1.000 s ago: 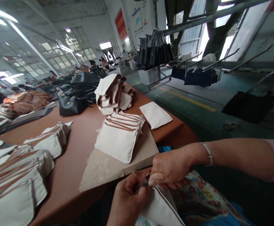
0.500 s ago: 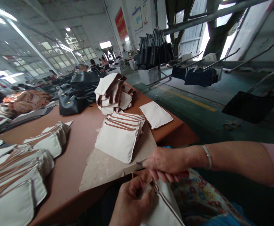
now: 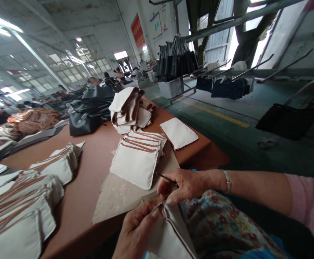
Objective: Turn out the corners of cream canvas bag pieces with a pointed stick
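Beside the tabletop (image 3: 92, 160), the left hand (image 3: 137, 227) and right hand (image 3: 186, 184) pinch a brown-trimmed white pouch (image 3: 170, 239) between fingers, the right also gripping a slim tool (image 3: 164, 176). Lettering on the red banner (image 3: 138, 31) is illegible.

White brown-edged pouch (image 3: 159, 240), tilted; dark tool (image 3: 166, 177) near.

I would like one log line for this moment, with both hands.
left hand: pinches white piece | right hand: holds thin dark tool, touches same piece | stack: similar pieces, on tan board
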`<state>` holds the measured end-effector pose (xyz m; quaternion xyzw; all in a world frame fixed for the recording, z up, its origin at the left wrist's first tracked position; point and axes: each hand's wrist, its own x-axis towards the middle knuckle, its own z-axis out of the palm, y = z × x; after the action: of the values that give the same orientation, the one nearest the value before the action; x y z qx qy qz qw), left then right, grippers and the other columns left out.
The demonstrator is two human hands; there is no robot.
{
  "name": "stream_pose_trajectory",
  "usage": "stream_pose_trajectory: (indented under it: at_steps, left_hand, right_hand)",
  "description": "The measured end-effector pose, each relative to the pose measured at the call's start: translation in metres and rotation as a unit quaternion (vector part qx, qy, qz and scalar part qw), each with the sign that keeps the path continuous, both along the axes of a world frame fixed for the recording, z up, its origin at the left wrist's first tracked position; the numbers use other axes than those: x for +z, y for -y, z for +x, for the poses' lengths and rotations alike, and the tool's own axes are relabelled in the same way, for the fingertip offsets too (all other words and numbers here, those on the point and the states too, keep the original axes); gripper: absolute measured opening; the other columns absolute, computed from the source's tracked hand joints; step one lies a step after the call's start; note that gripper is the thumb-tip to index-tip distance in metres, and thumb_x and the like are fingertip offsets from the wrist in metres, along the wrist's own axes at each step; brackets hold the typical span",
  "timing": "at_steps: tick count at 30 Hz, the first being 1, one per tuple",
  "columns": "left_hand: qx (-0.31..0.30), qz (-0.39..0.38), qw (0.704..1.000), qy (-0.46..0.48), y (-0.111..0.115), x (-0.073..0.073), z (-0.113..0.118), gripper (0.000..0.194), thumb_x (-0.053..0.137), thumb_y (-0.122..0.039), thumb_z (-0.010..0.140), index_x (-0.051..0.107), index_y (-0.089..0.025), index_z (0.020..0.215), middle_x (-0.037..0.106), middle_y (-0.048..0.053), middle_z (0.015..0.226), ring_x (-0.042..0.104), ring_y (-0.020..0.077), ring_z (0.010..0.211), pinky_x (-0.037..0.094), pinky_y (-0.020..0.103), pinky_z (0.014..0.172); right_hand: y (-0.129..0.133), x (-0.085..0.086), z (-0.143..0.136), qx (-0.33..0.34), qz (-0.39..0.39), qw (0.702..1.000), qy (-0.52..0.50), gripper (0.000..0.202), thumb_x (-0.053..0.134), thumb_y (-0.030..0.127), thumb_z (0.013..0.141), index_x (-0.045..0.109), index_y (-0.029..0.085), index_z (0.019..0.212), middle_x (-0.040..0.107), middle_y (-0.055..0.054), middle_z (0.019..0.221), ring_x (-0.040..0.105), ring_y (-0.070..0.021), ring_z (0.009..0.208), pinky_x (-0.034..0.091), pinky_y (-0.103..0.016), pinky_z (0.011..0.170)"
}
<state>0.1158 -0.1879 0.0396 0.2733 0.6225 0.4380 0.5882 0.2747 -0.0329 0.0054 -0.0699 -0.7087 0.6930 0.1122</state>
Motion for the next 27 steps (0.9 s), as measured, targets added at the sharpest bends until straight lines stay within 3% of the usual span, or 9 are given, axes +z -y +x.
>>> stream_pose_trajectory:
  at_steps: [6,9,13,15,20,22,24,26,27]
  left_hand:
    - [-0.035,0.001,0.997,-0.073,-0.004,0.009,-0.006,0.032,0.074,-0.046,0.073,0.073,-0.014,0.08,0.066,0.002,0.063,0.055,0.0141,0.054,0.041,0.02,0.051]
    - [-0.033,0.019,0.994,-0.098,-0.008,0.007,-0.006,0.03,0.077,-0.044,0.07,0.072,-0.015,0.075,0.065,0.001,0.063,0.052,0.0127,0.055,0.038,0.019,0.05]
    - [-0.032,0.009,0.998,-0.06,-0.011,-0.002,-0.004,0.028,0.08,-0.04,0.066,0.071,-0.014,0.068,0.062,0.0,0.06,0.047,0.0099,0.053,0.034,0.018,0.049]
    - [-0.026,-0.009,0.999,-0.018,-0.011,-0.009,-0.005,0.031,0.082,-0.041,0.064,0.07,-0.013,0.067,0.062,0.0,0.059,0.047,0.0092,0.052,0.033,0.018,0.049]
    - [0.026,-0.065,0.995,0.071,-0.003,-0.023,-0.006,0.033,0.083,-0.039,0.063,0.073,-0.013,0.08,0.069,0.005,0.063,0.057,0.0136,0.05,0.039,0.021,0.05]
    - [0.052,-0.068,0.992,0.087,-0.001,-0.023,-0.004,0.034,0.082,-0.037,0.064,0.074,-0.013,0.086,0.071,0.007,0.064,0.061,0.0159,0.05,0.043,0.023,0.05]
    - [0.065,-0.057,0.992,0.093,0.0,-0.019,-0.002,0.036,0.082,-0.036,0.064,0.075,-0.012,0.09,0.072,0.008,0.064,0.064,0.0186,0.051,0.047,0.025,0.051]
    - [0.062,-0.052,0.992,0.092,0.0,-0.015,0.0,0.037,0.082,-0.035,0.064,0.076,-0.013,0.093,0.073,0.008,0.064,0.065,0.0199,0.05,0.049,0.027,0.051]
    - [0.061,-0.053,0.993,0.09,0.0,-0.013,0.0,0.037,0.082,-0.034,0.065,0.076,-0.013,0.095,0.074,0.008,0.064,0.066,0.0199,0.049,0.049,0.027,0.05]
  right_hand:
    - [0.007,-0.002,-0.003,-0.033,0.025,0.998,0.039,0.022,0.071,0.024,0.074,0.062,0.011,0.09,0.057,0.003,0.071,0.048,-0.0072,0.061,0.04,-0.017,0.056]
    - [0.012,0.001,0.0,-0.073,0.149,0.985,0.057,0.013,0.06,0.02,0.08,0.063,0.011,0.089,0.06,0.0,0.072,0.051,-0.0096,0.063,0.041,-0.019,0.059]
    - [0.02,0.003,0.002,-0.091,0.347,0.933,0.023,0.012,0.054,0.018,0.081,0.061,0.011,0.088,0.064,-0.008,0.081,0.057,-0.0167,0.073,0.044,-0.028,0.07]
    - [0.022,0.003,0.002,-0.1,0.314,0.944,0.008,0.012,0.053,0.018,0.083,0.06,0.012,0.089,0.064,-0.007,0.081,0.057,-0.0157,0.072,0.044,-0.026,0.069]
    - [0.021,0.009,0.0,-0.119,0.119,0.985,0.039,0.014,0.054,0.021,0.085,0.056,0.013,0.097,0.06,0.0,0.076,0.051,-0.0101,0.064,0.04,-0.019,0.057]
    - [0.016,0.013,0.003,-0.144,0.148,0.977,0.05,0.02,0.052,0.029,0.089,0.056,0.012,0.1,0.06,-0.002,0.081,0.053,-0.012,0.069,0.042,-0.022,0.062]
    - [0.012,0.02,0.008,-0.166,0.241,0.955,0.043,0.028,0.045,0.037,0.094,0.058,0.012,0.094,0.06,-0.006,0.084,0.054,-0.0158,0.078,0.045,-0.028,0.073]
    - [0.009,0.028,0.017,-0.151,0.297,0.942,0.043,0.038,0.036,0.039,0.097,0.059,0.012,0.085,0.059,-0.008,0.081,0.055,-0.0172,0.078,0.046,-0.032,0.076]
    - [0.009,0.033,0.021,-0.122,0.278,0.951,0.064,0.042,0.031,0.038,0.099,0.059,0.012,0.081,0.058,-0.007,0.076,0.056,-0.0162,0.072,0.047,-0.031,0.072]
